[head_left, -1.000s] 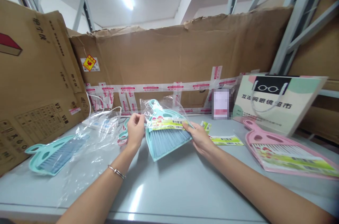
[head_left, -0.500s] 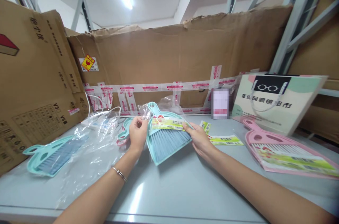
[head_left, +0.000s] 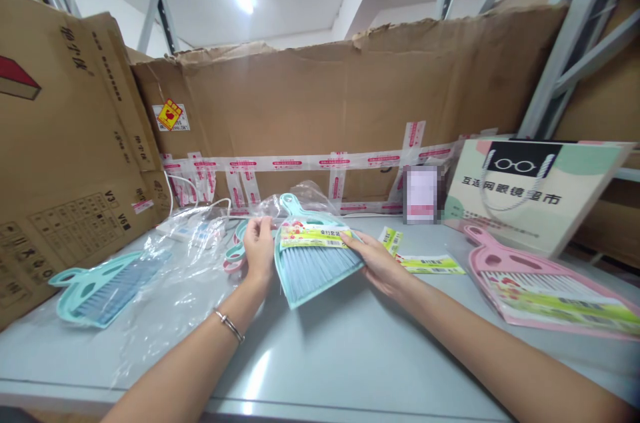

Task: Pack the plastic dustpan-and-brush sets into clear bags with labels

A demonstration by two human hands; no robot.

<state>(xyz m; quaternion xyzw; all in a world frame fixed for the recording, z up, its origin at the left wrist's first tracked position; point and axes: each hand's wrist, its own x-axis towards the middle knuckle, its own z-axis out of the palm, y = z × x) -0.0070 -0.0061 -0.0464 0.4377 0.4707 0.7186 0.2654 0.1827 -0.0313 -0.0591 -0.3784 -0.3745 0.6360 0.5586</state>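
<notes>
A turquoise dustpan and brush set, bristles toward me, is held up over the table in the middle. Across it lies a yellow-green label card, and a clear plastic bag stands crumpled behind its handle. My right hand is closed on the right edge of the set, thumb over the end of the card. At the left side my left hand pinches clear plastic beside the dustpan; its fingertips are partly hidden. Behind my left wrist, pink and turquoise handles show in part.
Another turquoise dustpan set lies left among clear plastic. A pink dustpan set lies right, before a paper bag. Loose label cards lie beyond my right hand. Cardboard boxes wall the back and left.
The label card now sits a little further left and flatter across the dustpan, and its print shows more. Both hands keep their places on the set; the view has shifted slightly.
</notes>
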